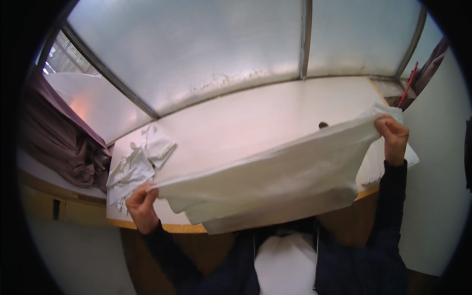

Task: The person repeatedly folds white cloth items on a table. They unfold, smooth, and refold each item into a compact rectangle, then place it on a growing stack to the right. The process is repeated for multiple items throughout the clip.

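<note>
A white cloth (273,180) hangs stretched between my two hands, above the near edge of a white table (236,121). At its left corner, my left hand (143,208) pinches it between thumb and fingers. The upper right corner is in the grip of my right hand (394,138), which is raised higher. Crumpled white cloths (136,166) lie on the table's left end, beyond my left hand. Beneath and beside my right hand is a stack of folded white cloths (372,166), partly hidden by the held cloth. A small dark round object (323,125) shows just past the cloth's upper edge.
Frosted window panes (191,48) in metal frames rise behind the table. A brownish-purple curtain (70,143) hangs at the left, above a wooden cabinet (55,202). A thin red rod (408,84) leans at the back right corner, near another curtain (431,66).
</note>
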Tool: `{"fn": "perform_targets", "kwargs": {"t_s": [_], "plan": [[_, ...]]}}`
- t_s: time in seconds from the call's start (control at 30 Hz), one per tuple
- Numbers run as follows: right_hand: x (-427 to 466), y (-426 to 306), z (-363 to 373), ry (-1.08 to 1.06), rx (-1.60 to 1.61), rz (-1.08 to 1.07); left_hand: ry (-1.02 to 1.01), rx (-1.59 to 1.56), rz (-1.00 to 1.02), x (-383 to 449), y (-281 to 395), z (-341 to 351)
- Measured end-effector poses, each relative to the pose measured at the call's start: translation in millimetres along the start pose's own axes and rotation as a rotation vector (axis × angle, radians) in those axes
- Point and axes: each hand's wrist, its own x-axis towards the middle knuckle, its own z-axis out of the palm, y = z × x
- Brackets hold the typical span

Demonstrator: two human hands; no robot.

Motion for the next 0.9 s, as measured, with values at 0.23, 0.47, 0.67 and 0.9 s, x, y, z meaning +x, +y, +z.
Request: {"fn": "perform_targets", "kwargs": {"t_s": [0.23,0.47,0.67,0.9], "plan": [[-6.2,-22.8,-24.2,-0.049,0.254,-0.111,-0.054,-0.200,-0.028,-16.7,-8.6,-27.6],[-11.2,-72.6,-40.2,0.001,0.262,-0.264,0.012,-0.124,0.269,-27.0,30.1,-31.1],[-28.1,-95.2,-40.0,0.017,0.020,-0.287,0.232,0.238,0.279,-48.6,68.0,-21.5],[-36.0,-99.8,-47.0,0.127,0.121,-0.301,0.127,-0.074,0.300,-47.2,51.1,-28.1]]}}
